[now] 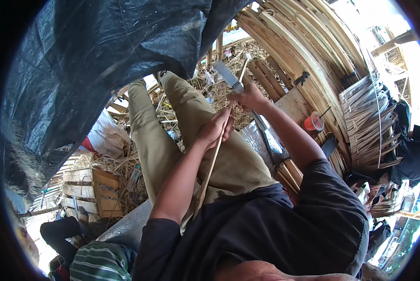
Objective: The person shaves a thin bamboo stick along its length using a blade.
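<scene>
My left hand (216, 127) is closed around a long, thin bamboo strip (210, 171), which slants from my lap up past my knees. Farther along, my right hand (250, 97) grips a knife (226, 74) with a broad, pale metal blade pointing away from me. The blade lies close beside the strip's far end; whether the two touch I cannot tell. A long, dark handle-like piece shows behind my right hand, partly hidden by the forearm. Both hands are above my right leg, in khaki trousers (149, 136).
A black tarp (111, 51) hangs at upper left. Long bamboo strips (308, 42) are stacked on the right, near a bundle of split pieces (367, 122) and a red cup (313, 122). Shavings (247, 49) litter the ground. A wooden crate (104, 187) and a person in striped cloth (100, 262) are at lower left.
</scene>
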A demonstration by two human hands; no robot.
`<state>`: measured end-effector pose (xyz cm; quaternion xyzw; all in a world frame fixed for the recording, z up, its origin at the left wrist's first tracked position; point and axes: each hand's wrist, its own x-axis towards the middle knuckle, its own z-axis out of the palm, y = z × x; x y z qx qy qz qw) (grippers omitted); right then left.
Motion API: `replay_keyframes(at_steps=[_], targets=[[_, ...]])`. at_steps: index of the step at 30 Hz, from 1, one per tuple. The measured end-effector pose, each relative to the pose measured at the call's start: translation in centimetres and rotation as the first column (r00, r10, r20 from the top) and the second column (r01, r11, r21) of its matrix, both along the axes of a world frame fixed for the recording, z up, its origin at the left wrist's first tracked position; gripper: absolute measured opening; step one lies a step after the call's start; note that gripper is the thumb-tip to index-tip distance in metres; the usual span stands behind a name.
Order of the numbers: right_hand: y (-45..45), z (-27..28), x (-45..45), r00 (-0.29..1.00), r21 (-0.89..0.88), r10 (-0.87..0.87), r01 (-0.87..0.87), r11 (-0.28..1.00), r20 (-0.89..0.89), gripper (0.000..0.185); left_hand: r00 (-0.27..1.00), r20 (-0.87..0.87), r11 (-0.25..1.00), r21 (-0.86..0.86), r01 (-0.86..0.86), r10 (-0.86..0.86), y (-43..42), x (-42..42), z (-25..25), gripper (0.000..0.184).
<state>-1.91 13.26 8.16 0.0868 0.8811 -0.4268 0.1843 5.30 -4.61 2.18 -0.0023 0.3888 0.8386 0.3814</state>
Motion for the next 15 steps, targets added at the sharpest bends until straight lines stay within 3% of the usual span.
replay_keyframes(at_steps=[2, 5, 6, 9, 10, 13, 15], targets=[[0.8, 0.2, -0.9, 0.988, -0.146, -0.151, 0.143, 0.979, -0.042, 0.038, 0.996, 0.080, 0.998, -0.049, -0.025, 0.029, 0.1, 0.5, 1.4, 0.035], [3.2, -0.1, -3.1, 0.983, 0.061, -0.174, 0.178, 0.982, -0.062, 0.036, 0.965, -0.123, 0.969, 0.055, 0.241, -0.232, -0.5, 0.1, 0.3, 0.044], [3.8, -0.1, -3.4, 0.992, 0.098, -0.103, 0.110, 0.989, -0.077, 0.049, 0.961, -0.141, 0.969, 0.026, 0.245, -0.239, -0.4, -0.3, 0.0, 0.043], [5.7, -0.1, -3.5, 0.980, 0.108, -0.053, 0.074, 0.991, -0.190, 0.058, 0.993, 0.035, 0.992, 0.045, 0.114, -0.116, 0.0, -0.3, -0.5, 0.037], [6.2, -0.6, -3.8, 0.958, -0.030, -0.230, 0.228, 0.973, -0.172, 0.071, 0.993, 0.040, 0.994, 0.015, 0.112, -0.112, 0.1, -0.3, -0.4, 0.035], [8.1, 0.9, -5.1, 0.982, 0.298, -0.189, 0.173, 0.939, 0.023, 0.075, 0.991, -0.013, 0.990, -0.050, 0.131, -0.132, -0.1, -0.1, 0.5, 0.033], [8.3, -0.7, -5.1, 0.996, 0.339, -0.093, 0.093, 0.936, -0.016, 0.073, 0.988, -0.046, 0.986, -0.079, 0.145, -0.149, 0.3, 0.1, -0.9, 0.031]])
